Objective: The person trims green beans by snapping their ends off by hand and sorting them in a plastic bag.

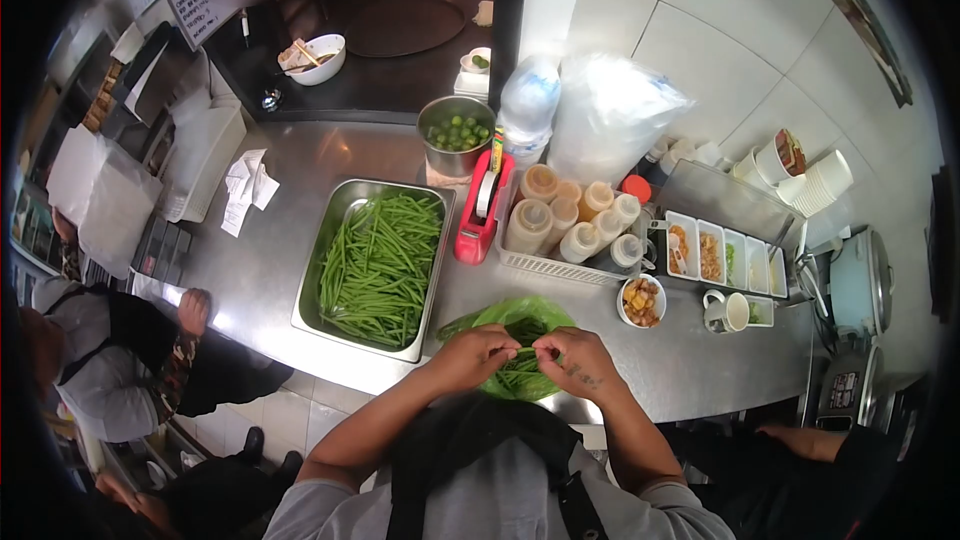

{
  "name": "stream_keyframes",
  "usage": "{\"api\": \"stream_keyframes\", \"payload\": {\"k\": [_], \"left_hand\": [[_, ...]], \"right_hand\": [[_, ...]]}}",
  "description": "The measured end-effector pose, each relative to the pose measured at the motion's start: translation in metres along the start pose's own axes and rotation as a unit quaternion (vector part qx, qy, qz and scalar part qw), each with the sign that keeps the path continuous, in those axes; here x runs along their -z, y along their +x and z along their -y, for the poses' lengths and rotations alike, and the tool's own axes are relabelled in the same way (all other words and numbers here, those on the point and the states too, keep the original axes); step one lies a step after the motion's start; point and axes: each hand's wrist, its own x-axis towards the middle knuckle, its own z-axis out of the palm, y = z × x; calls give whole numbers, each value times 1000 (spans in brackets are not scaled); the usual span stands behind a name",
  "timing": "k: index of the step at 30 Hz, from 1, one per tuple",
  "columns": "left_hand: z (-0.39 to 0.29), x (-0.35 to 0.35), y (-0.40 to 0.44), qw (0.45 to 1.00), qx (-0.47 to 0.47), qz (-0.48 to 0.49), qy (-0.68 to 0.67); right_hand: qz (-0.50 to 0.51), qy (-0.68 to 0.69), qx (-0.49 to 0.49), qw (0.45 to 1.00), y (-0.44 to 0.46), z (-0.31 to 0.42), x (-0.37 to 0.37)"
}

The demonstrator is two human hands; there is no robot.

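My left hand (475, 355) and my right hand (578, 362) meet over a green plastic bag (545, 312) at the counter's front edge. A short piece of green bean (524, 350) is pinched between the fingertips of both. More green beans lie inside the bag, partly hidden by my hands. To the left stands a deep steel pan (447, 240) heaped with green beans (375, 265).
A red tape dispenser (474, 230) and a white basket (560, 265) of sauce bottles stand behind the bag. Right of it are a small bowl of food (641, 301) and a mug (725, 312). A person's hand (194, 311) rests on the counter (290, 165) at left.
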Motion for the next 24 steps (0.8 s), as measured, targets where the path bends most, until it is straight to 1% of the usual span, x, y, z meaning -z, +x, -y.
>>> {"api": "stream_keyframes", "payload": {"k": [2,3,4,5,6,7,8,9,10,11,12,13,14,15,17,18,19,20,21,23,24], "left_hand": [[0,-3,-1,1000,27,2,11],[-1,-4,-1,1000,24,2,13],[-1,-5,0,1000,28,-5,-9],[-2,-7,0,999,33,-12,-32],[-1,-9,0,999,34,-12,-31],[2,-13,0,999,7,-23,-44],[5,-16,0,998,-20,-35,-58],[8,-18,-2,998,-16,-34,-60],[11,-20,-3,991,28,-34,-127],[13,-22,-4,978,72,-35,-194],[13,-21,-3,964,97,-42,-243],[12,-19,-4,964,100,-40,-244],[11,-15,-4,945,115,-75,-295],[11,-12,-4,923,130,-109,-346],[13,-3,-5,926,117,-125,-337],[8,3,-5,924,116,-129,-342],[6,7,-3,921,115,-133,-347],[8,10,-2,922,128,-127,-343],[8,10,-1,921,129,-128,-343],[10,12,0,923,145,-129,-333],[10,12,1,923,146,-129,-333]], "right_hand": [[-21,-21,-3,1000,0,-4,-5],[-38,-40,-7,998,0,-6,-9],[-69,-24,3,997,1,-7,-13],[-69,-24,4,997,0,-9,-18],[-83,95,-88,988,-1,-12,-25],[-93,213,-179,956,-1,-15,-29],[-92,214,-181,956,-1,-18,-31],[-95,335,-208,914,1,-20,-32],[-98,450,-232,857,2,-23,-33],[-98,451,-235,855,4,-26,-34],[-140,489,-236,828,5,-29,-35],[-182,524,-236,798,5,-31,-35],[-187,480,-228,826,3,-33,-34],[-187,480,-229,826,-2,-39,-37],[-133,344,-216,904,-12,-57,-46],[-133,344,-216,904,-11,-50,-43],[-65,189,-202,959,-10,-37,-36],[7,28,-182,983,-10,-29,-34],[8,28,-182,983,-10,-28,-37],[-7,124,-168,978,-12,-25,-48],[-14,218,-173,960,-9,-21,-52]]}}
